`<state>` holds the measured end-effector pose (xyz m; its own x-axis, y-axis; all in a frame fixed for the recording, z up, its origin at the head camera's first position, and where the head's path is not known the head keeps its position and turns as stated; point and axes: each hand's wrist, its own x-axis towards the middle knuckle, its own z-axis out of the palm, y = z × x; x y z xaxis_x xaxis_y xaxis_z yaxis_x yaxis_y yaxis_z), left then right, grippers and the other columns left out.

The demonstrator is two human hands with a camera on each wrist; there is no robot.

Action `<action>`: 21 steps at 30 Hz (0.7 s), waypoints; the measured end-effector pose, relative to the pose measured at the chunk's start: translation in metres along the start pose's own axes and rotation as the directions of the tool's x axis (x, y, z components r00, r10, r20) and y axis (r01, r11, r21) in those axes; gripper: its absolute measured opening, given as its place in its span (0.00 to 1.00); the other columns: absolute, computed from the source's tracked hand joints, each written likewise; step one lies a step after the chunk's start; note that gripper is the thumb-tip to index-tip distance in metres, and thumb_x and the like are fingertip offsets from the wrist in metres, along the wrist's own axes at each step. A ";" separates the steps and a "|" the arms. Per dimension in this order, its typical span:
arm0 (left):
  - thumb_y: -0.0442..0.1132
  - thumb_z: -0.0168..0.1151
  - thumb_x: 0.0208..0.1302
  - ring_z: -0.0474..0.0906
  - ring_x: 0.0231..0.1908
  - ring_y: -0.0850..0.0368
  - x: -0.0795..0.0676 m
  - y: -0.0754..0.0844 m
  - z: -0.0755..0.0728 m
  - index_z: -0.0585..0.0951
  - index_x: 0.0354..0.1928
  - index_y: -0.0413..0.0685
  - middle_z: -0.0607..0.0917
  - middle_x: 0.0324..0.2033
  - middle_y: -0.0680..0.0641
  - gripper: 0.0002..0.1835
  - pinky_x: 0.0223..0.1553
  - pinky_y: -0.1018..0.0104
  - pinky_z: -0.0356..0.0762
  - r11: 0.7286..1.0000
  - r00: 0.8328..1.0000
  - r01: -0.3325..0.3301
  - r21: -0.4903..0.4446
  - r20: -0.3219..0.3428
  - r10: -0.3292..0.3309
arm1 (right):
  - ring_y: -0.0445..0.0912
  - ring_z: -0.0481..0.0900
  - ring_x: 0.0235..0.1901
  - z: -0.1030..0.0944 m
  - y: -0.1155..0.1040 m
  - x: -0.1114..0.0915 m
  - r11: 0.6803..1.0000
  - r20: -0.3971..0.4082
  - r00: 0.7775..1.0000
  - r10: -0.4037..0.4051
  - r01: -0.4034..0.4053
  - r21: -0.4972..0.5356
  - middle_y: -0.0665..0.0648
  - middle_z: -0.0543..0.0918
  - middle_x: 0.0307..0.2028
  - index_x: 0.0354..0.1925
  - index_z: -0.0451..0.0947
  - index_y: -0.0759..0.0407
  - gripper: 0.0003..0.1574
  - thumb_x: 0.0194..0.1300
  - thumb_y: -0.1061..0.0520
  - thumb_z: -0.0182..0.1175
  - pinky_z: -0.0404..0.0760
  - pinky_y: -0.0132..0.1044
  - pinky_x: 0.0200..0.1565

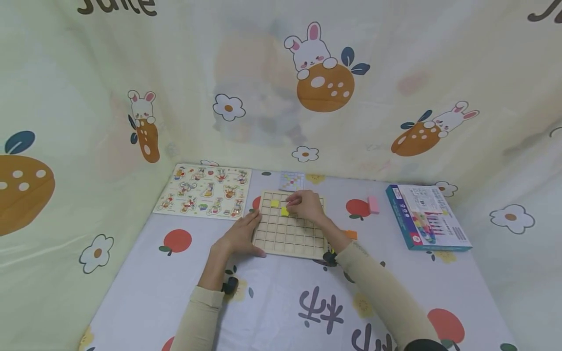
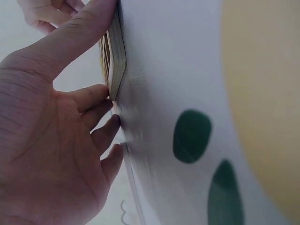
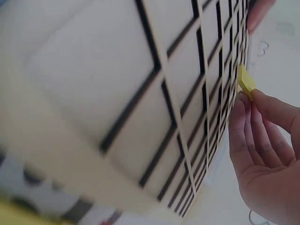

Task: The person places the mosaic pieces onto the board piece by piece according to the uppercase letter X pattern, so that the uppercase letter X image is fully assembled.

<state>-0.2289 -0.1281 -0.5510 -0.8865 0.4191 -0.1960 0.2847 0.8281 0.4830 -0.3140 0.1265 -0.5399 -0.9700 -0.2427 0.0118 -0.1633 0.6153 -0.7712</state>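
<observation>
The board lies flat on the worktop. The right hand, over the board's far half, has thumb and fingers pinched on a yellow tile. The tile is tilted to the board's grid; contact with it cannot be confirmed. It lies at that hand's fingertips, toward the board's left edge, with no long axis evident. The right hand is the nearer. The left hand is at the board's near left corner: fingers spread, touching the edges without gripping. A second tile lies on the board, beyond and left. Beyond the board: a card.
</observation>
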 end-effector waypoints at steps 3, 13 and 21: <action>0.61 0.83 0.48 0.44 0.82 0.46 0.000 -0.001 0.001 0.55 0.82 0.43 0.49 0.83 0.44 0.66 0.81 0.51 0.44 1.000 1.000 -0.001 -0.001 0.002 0.001 | 0.47 0.89 0.36 0.008 -0.002 0.003 1.000 0.002 1.000 0.005 -0.005 -0.029 0.53 0.91 0.33 0.47 0.89 0.62 0.13 0.63 0.61 0.74 0.86 0.48 0.50; 0.60 0.83 0.48 0.45 0.82 0.46 0.000 0.000 0.001 0.56 0.82 0.42 0.50 0.83 0.43 0.66 0.81 0.51 0.45 1.000 1.000 -0.013 0.006 -0.014 0.013 | 0.48 0.89 0.38 0.018 -0.001 0.006 0.994 -0.036 0.999 -0.004 0.000 -0.107 0.52 0.91 0.35 0.44 0.89 0.59 0.11 0.62 0.63 0.73 0.86 0.46 0.51; 0.60 0.83 0.47 0.45 0.82 0.46 -0.001 0.001 0.000 0.56 0.82 0.42 0.51 0.83 0.44 0.66 0.81 0.51 0.45 1.000 1.000 -0.011 0.006 -0.013 0.011 | 0.50 0.91 0.39 -0.017 0.016 -0.022 0.995 -0.123 0.989 -0.087 0.081 -0.052 0.55 0.92 0.38 0.46 0.89 0.60 0.12 0.63 0.65 0.73 0.88 0.49 0.49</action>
<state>-0.2277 -0.1275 -0.5505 -0.8881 0.4232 -0.1797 0.2965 0.8259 0.4797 -0.2988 0.1544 -0.5411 -0.9668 -0.2015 0.1570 -0.2507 0.6314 -0.7338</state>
